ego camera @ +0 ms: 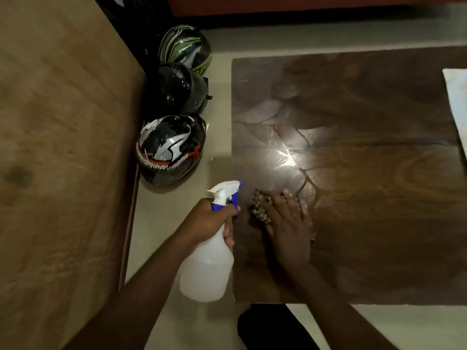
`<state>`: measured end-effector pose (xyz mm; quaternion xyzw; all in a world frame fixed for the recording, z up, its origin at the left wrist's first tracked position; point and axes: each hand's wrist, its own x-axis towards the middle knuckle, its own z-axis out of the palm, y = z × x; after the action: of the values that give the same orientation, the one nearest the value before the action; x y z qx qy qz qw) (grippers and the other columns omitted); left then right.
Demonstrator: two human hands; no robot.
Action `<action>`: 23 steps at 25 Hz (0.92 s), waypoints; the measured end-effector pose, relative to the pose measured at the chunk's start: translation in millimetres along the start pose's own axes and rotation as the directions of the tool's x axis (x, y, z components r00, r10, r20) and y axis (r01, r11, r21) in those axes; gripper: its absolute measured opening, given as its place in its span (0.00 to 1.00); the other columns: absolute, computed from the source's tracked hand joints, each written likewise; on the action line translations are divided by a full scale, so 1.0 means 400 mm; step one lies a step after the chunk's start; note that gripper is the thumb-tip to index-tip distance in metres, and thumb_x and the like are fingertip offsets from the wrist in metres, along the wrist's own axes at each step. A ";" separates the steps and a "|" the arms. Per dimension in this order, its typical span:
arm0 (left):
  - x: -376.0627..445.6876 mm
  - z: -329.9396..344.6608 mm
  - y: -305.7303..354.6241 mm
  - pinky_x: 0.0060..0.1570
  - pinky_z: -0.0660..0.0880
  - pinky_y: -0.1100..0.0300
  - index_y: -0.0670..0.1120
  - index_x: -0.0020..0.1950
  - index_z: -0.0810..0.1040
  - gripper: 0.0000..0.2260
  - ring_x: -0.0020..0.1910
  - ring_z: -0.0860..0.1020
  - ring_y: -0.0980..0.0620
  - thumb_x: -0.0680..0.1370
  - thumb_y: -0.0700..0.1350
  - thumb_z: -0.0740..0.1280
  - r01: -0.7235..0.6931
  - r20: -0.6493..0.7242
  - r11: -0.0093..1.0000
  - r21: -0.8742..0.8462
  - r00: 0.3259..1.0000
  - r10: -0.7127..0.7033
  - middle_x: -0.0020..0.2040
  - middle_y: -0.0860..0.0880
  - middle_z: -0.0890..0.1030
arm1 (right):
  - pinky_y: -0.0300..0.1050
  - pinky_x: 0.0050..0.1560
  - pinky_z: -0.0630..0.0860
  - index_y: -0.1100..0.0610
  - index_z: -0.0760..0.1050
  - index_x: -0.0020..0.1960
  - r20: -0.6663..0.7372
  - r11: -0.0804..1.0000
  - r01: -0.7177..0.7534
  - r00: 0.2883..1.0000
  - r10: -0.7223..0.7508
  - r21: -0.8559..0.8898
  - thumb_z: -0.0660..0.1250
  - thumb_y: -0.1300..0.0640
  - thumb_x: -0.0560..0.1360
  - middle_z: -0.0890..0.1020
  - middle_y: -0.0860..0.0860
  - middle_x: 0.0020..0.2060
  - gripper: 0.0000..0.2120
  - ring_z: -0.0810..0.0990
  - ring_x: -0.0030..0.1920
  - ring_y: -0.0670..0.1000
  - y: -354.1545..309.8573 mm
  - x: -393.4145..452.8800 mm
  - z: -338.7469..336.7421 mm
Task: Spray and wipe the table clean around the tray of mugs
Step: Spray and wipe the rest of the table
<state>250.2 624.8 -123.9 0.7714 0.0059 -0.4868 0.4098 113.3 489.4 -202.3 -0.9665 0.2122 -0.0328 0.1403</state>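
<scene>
My left hand (209,221) grips the neck of a white spray bottle (207,271) with a blue-and-white trigger head, held over the floor just off the left edge of the dark glossy wooden table (379,210). My right hand (288,228) lies flat with straight fingers on a checkered cloth (257,204), pressing it onto the table near the front left corner. Most of the cloth is hidden under the hand. A pale tray edge (457,97) shows at the far right; no mugs are visible.
Three motorcycle helmets (171,150) stand in a row on the pale tiled floor (219,97) left of the table. A tall light wooden panel (63,147) fills the left side. A dark shape (273,327) lies below the table's front edge.
</scene>
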 end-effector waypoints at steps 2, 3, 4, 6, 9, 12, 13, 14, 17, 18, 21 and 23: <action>0.022 -0.024 0.037 0.33 0.77 0.58 0.32 0.53 0.81 0.14 0.29 0.79 0.42 0.78 0.43 0.65 0.009 -0.026 0.999 -0.043 1.000 -0.010 0.24 0.42 0.74 | 0.58 0.72 0.51 0.48 0.65 0.71 0.087 0.967 0.255 0.963 -0.256 0.027 0.59 0.51 0.74 0.65 0.48 0.73 0.24 0.61 0.73 0.56 -0.049 0.011 0.034; 0.027 -0.035 0.061 0.34 0.77 0.56 0.36 0.54 0.82 0.12 0.28 0.79 0.42 0.78 0.42 0.64 0.011 -0.020 0.998 -0.063 1.000 -0.012 0.25 0.42 0.73 | 0.58 0.72 0.51 0.46 0.65 0.71 0.144 0.899 0.437 0.889 -0.434 0.016 0.61 0.50 0.74 0.64 0.47 0.73 0.24 0.60 0.74 0.55 -0.040 -0.022 0.039; 0.039 -0.042 0.090 0.35 0.78 0.55 0.38 0.54 0.83 0.11 0.28 0.79 0.42 0.79 0.41 0.64 0.012 -0.005 0.998 -0.058 1.000 -0.012 0.25 0.42 0.73 | 0.57 0.71 0.52 0.45 0.65 0.70 0.192 0.820 0.572 0.806 -0.560 -0.006 0.62 0.49 0.74 0.62 0.46 0.74 0.25 0.60 0.74 0.54 0.003 -0.044 0.024; 0.058 -0.038 0.131 0.36 0.78 0.56 0.40 0.53 0.83 0.09 0.27 0.79 0.42 0.79 0.41 0.64 0.001 0.028 1.000 -0.003 1.000 -0.001 0.25 0.42 0.73 | 0.56 0.71 0.54 0.44 0.65 0.71 0.178 0.807 0.588 0.801 -0.571 -0.059 0.61 0.48 0.75 0.60 0.46 0.75 0.24 0.60 0.74 0.53 0.098 -0.013 -0.007; 0.102 -0.015 0.182 0.38 0.79 0.50 0.37 0.49 0.80 0.09 0.27 0.80 0.42 0.77 0.43 0.67 -0.030 0.061 0.998 0.049 0.998 0.027 0.25 0.42 0.75 | 0.58 0.72 0.53 0.47 0.65 0.71 0.061 0.990 0.133 0.990 -0.131 -0.036 0.54 0.49 0.75 0.65 0.48 0.73 0.24 0.63 0.72 0.55 0.078 0.165 -0.014; 0.150 -0.022 0.208 0.35 0.77 0.52 0.34 0.48 0.79 0.11 0.24 0.78 0.44 0.76 0.42 0.67 -0.068 0.039 0.997 0.036 0.997 0.067 0.25 0.42 0.75 | 0.57 0.70 0.56 0.49 0.68 0.68 0.048 0.981 0.180 0.982 -0.184 0.069 0.57 0.49 0.75 0.70 0.49 0.69 0.22 0.68 0.69 0.57 -0.033 0.216 0.019; 0.161 -0.026 0.220 0.35 0.76 0.53 0.35 0.49 0.80 0.10 0.24 0.77 0.44 0.76 0.42 0.66 -0.077 0.053 0.996 0.048 0.996 0.075 0.25 0.42 0.75 | 0.57 0.70 0.56 0.48 0.68 0.68 0.073 0.948 0.314 0.946 -0.316 0.045 0.58 0.49 0.75 0.69 0.49 0.70 0.22 0.67 0.69 0.56 -0.019 0.188 0.022; 0.170 -0.032 0.231 0.35 0.76 0.53 0.38 0.50 0.81 0.09 0.24 0.78 0.44 0.77 0.42 0.65 -0.079 0.070 0.995 0.053 0.995 0.075 0.25 0.43 0.75 | 0.56 0.71 0.56 0.47 0.68 0.68 0.097 0.918 0.397 0.913 -0.396 0.008 0.59 0.49 0.74 0.68 0.48 0.71 0.22 0.66 0.70 0.56 0.027 0.171 0.012; 0.197 -0.062 0.261 0.38 0.77 0.51 0.40 0.53 0.81 0.09 0.26 0.79 0.43 0.77 0.42 0.65 -0.078 0.109 0.996 0.047 0.991 0.072 0.25 0.43 0.74 | 0.56 0.69 0.55 0.48 0.68 0.69 0.007 0.995 0.096 0.995 -0.096 -0.040 0.55 0.49 0.73 0.67 0.50 0.72 0.24 0.68 0.69 0.57 0.124 0.266 -0.010; 0.213 -0.074 0.268 0.38 0.77 0.51 0.40 0.53 0.81 0.09 0.26 0.79 0.43 0.77 0.43 0.65 -0.084 0.117 0.995 0.054 0.990 0.077 0.25 0.43 0.74 | 0.57 0.69 0.55 0.49 0.68 0.69 -0.007 0.996 -0.079 0.997 0.079 -0.037 0.54 0.49 0.74 0.67 0.50 0.72 0.24 0.67 0.70 0.58 0.101 0.323 -0.008; 0.261 -0.121 0.268 0.38 0.78 0.49 0.35 0.53 0.79 0.12 0.26 0.79 0.42 0.75 0.42 0.66 -0.085 0.113 0.995 0.050 0.990 0.079 0.24 0.43 0.74 | 0.56 0.71 0.53 0.54 0.67 0.70 -0.037 0.998 -0.057 0.998 0.058 0.024 0.55 0.51 0.75 0.68 0.53 0.71 0.25 0.65 0.70 0.59 -0.049 0.402 0.034; 0.277 -0.155 0.267 0.40 0.78 0.48 0.37 0.53 0.81 0.11 0.27 0.79 0.42 0.76 0.43 0.66 -0.071 0.124 0.995 0.067 0.990 0.063 0.24 0.43 0.75 | 0.55 0.72 0.54 0.51 0.63 0.73 0.061 0.977 0.209 0.977 -0.206 -0.044 0.56 0.51 0.75 0.63 0.50 0.74 0.26 0.62 0.72 0.55 -0.036 0.331 0.039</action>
<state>398.3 550.2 -128.7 0.7541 -0.0623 -0.5187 0.3980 241.1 450.6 -212.5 -0.9871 0.1071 -0.0146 0.1177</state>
